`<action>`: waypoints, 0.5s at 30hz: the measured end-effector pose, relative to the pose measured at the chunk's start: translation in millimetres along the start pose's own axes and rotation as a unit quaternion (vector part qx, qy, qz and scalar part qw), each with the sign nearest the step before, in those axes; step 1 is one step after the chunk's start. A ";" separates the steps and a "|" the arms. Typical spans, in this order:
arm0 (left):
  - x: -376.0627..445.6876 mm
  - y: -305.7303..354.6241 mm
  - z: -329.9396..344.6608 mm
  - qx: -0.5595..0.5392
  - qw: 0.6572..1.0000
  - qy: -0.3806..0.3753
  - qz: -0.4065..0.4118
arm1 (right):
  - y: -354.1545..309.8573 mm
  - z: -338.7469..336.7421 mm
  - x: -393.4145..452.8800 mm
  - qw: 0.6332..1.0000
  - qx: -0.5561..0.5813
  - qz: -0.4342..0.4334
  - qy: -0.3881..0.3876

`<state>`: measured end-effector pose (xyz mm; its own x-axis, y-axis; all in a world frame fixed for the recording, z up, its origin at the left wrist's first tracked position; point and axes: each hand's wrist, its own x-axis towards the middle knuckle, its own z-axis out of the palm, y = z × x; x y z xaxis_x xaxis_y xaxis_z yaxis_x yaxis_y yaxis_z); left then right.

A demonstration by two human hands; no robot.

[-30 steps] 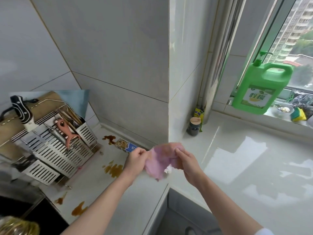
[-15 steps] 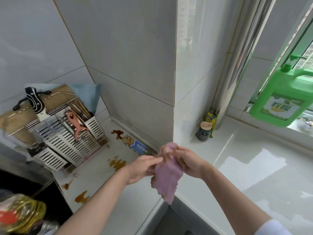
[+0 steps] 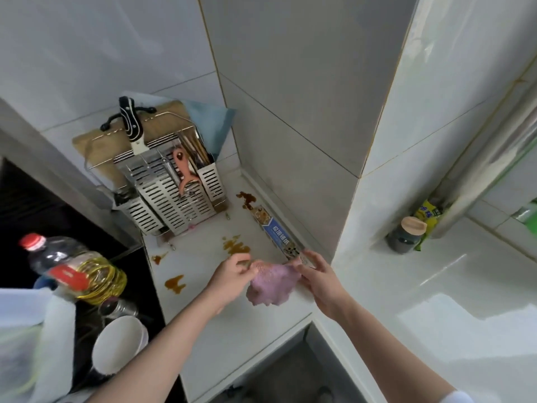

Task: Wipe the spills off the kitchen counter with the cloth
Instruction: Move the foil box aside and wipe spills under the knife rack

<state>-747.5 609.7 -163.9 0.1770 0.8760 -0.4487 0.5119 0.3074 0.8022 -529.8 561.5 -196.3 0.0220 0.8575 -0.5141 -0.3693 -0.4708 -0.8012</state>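
While left hand (image 3: 229,276) and right hand (image 3: 318,279) pinch one cloth (image 3: 271,283) | four brown spills (image 3: 235,246) | one counter (image 3: 232,324)

bare forearms, white right sleeve (image 3: 462,398)

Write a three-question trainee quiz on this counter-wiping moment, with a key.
1. True or false: the crumpled purple cloth is held by both the left hand and the right hand.
2. How many separate brown spill patches show on the white counter?
3. What lies along the wall beside the farthest spill? A) a long blue-labelled box B) a sponge C) a plate

Key:
1. True.
2. Four: by the perforated metal utensil rack, mid-counter, and two near the stove edge.
3. A, the box.
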 end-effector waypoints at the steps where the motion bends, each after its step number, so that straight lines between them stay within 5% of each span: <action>1: -2.7 -2.3 -5.6 0.005 1.000 0.006 0.000 | -0.4 4.8 2.6 0.999 -0.021 -0.008 -0.026; 4: -8.3 -15.5 -20.7 0.106 0.993 -0.036 0.032 | -1.3 26.0 9.4 0.970 -0.213 -0.035 -0.111; 8: -6.4 -29.5 -42.0 0.240 0.966 0.049 0.086 | 2.0 60.4 28.5 0.861 -0.486 -0.098 -0.114; 12: 1.0 -31.6 -59.5 0.116 0.991 0.009 0.072 | 0.3 69.9 53.6 0.836 -0.532 -0.102 -0.089; 15: 7.4 -29.7 -67.1 0.004 0.999 0.021 0.032 | 3.9 61.8 75.5 0.808 -0.578 -0.105 0.039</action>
<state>-817.8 632.0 -164.6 0.1746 0.9088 -0.3788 0.5075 0.2466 0.8256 -587.0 637.2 -219.3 0.0458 0.9493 -0.3110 0.7647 -0.2336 -0.6005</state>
